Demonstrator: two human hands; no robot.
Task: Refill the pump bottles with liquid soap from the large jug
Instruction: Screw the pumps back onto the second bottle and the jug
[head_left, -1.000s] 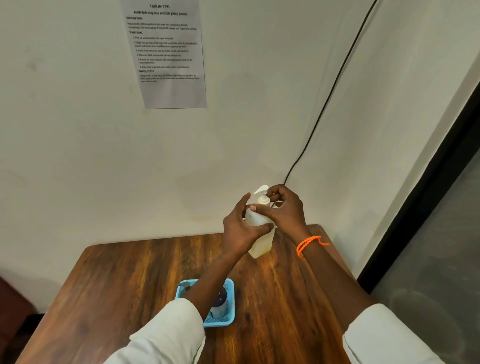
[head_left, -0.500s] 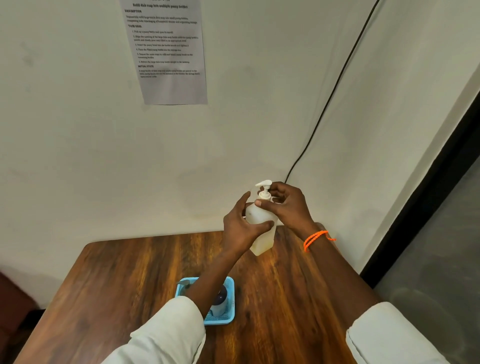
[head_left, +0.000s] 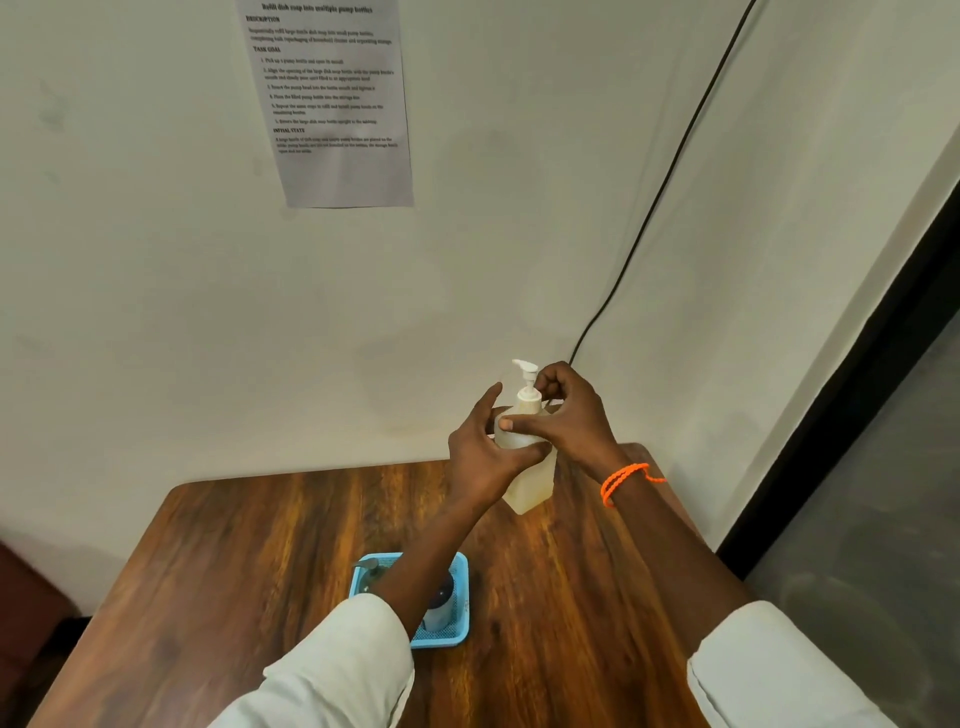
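A pale translucent pump bottle (head_left: 530, 483) stands upright on the far right part of the wooden table (head_left: 249, 566). My left hand (head_left: 483, 457) grips its body from the left. My right hand (head_left: 566, 410) is curled round the white pump head (head_left: 525, 387) at the bottle's neck, thumb across the front. A blue mesh basket (head_left: 460, 603) sits nearer to me, with a small bottle (head_left: 439, 605) inside it, partly hidden by my left forearm. No large jug is in view.
A white wall rises just behind the table, with a printed sheet (head_left: 332, 98) taped to it. A black cable (head_left: 670, 171) runs down the wall to the table's far right corner. A dark door frame (head_left: 852, 395) stands to the right.
The pump head has turned from pointing right-forward to pointing left, with my right hand shifting round the neck. The bottle and my left hand stay in place.
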